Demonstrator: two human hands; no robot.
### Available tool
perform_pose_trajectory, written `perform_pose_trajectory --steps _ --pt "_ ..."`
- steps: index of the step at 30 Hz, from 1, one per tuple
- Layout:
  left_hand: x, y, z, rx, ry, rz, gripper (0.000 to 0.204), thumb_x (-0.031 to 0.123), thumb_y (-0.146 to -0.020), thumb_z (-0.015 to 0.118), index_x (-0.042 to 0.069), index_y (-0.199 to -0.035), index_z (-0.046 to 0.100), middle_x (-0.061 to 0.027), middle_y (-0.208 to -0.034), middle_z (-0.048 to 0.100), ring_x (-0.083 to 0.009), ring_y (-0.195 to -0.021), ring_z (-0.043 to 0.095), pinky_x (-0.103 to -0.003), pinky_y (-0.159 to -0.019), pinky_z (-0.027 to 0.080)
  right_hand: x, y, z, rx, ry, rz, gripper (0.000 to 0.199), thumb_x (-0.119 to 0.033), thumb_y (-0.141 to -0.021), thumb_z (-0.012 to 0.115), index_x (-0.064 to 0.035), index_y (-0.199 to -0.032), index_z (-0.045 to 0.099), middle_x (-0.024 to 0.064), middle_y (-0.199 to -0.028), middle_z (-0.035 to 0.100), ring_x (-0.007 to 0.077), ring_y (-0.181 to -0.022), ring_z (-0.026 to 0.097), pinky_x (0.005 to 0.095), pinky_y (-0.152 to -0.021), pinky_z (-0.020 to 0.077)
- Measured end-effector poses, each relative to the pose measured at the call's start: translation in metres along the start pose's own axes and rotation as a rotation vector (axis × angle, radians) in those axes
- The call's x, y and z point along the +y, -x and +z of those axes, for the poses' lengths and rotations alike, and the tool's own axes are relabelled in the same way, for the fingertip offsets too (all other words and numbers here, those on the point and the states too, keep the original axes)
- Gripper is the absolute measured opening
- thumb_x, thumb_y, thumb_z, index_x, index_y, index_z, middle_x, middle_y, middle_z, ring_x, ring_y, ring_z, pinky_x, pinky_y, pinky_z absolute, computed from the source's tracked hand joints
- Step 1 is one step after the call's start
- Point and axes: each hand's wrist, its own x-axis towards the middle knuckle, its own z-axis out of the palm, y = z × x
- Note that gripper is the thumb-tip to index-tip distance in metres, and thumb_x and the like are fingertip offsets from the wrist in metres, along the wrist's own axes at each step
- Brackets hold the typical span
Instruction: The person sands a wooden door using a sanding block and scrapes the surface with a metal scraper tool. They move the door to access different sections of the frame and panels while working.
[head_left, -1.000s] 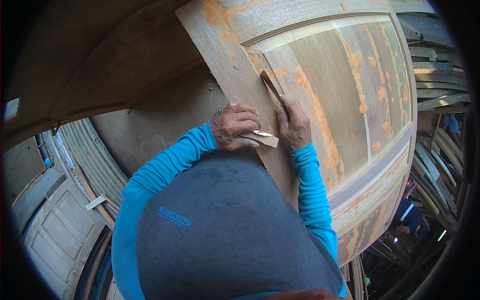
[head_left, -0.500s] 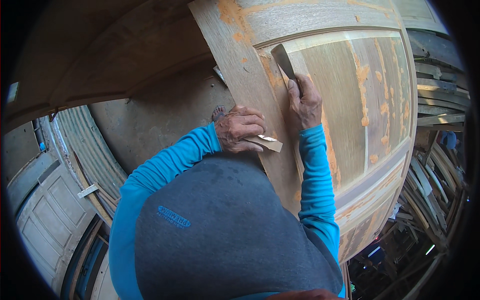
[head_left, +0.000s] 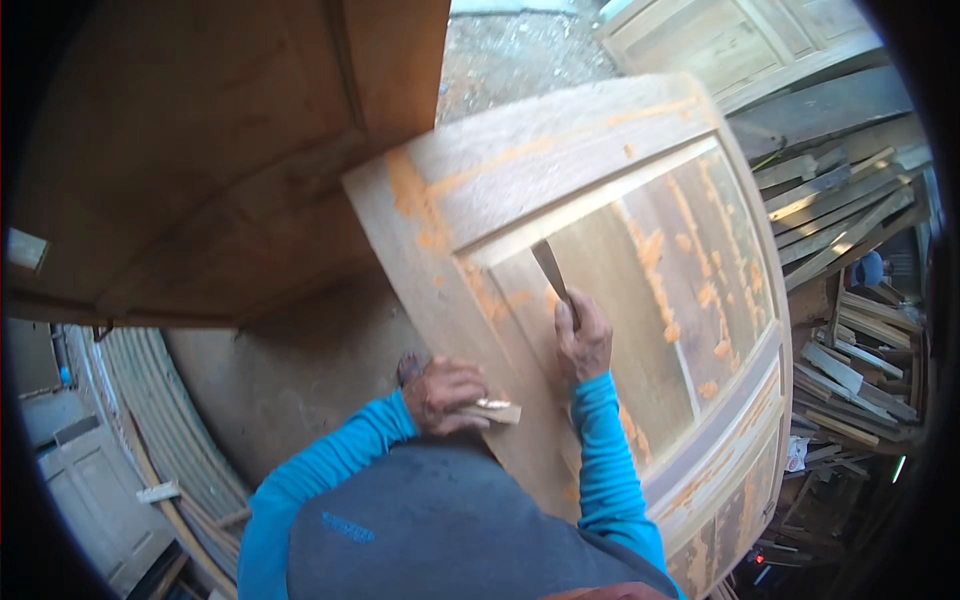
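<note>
Left hand (head_left: 447, 395) curled, left forearm (head_left: 335, 455) slanting inward; right hand (head_left: 586, 342) farther forward, gripping; right forearm (head_left: 608, 455) pointing ahead.

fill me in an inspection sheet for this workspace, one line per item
surface: wooden panel door, streaked and patched with orange filler
job's things: putty knife, blade over the door, contact unclear; small flat tan piece
clutter: loose timber pieces piled at right
hands: left hand grips the tan piece near the door's edge; right hand grips the putty knife
cables: nothing seen clearly
surroundings: corrugated sheet at left; another panelled door at upper right
</note>
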Motion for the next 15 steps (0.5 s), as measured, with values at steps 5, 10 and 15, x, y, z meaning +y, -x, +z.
perform_pose_trajectory --steps 5,10,15 --pt "0.0 -0.003 0.0 -0.001 -0.042 -0.002 0.038 0.036 -0.08 0.089 0.011 -0.104 0.073 -0.0041 -0.11 0.074 -0.0292 -0.116 0.066 -0.043 -0.094 0.05 0.054 0.038 -0.064 0.258 0.254 0.229 0.029 -0.01 -0.095 0.067 -0.0055 -0.123 0.068 0.0155 -0.096 0.066 0.0345 -0.086 0.067 0.0428 -0.074 0.0532" --pt "-0.003 0.002 0.004 0.002 -0.049 0.01 0.041 0.036 -0.077 0.091 0.012 -0.106 0.074 -0.0019 -0.111 0.074 -0.0259 -0.117 0.066 -0.04 -0.097 0.046 0.075 0.077 -0.107 0.375 0.743 0.128 0.038 -0.019 -0.093 0.072 -0.0063 -0.127 0.066 0.0144 -0.105 0.065 0.0372 -0.099 0.064 0.0481 -0.088 0.05" --pt "0.021 -0.018 0.002 -0.083 -0.149 0.012 0.04 0.03 -0.078 0.091 0.009 -0.106 0.072 -0.007 -0.108 0.073 -0.0286 -0.109 0.068 -0.042 -0.092 0.052 -0.032 0.111 -0.103 0.1 0.023 0.129 0.049 -0.024 -0.09 0.078 -0.0018 -0.131 0.063 0.0221 -0.123 0.065 0.0414 -0.115 0.063 0.0468 -0.098 0.0497"
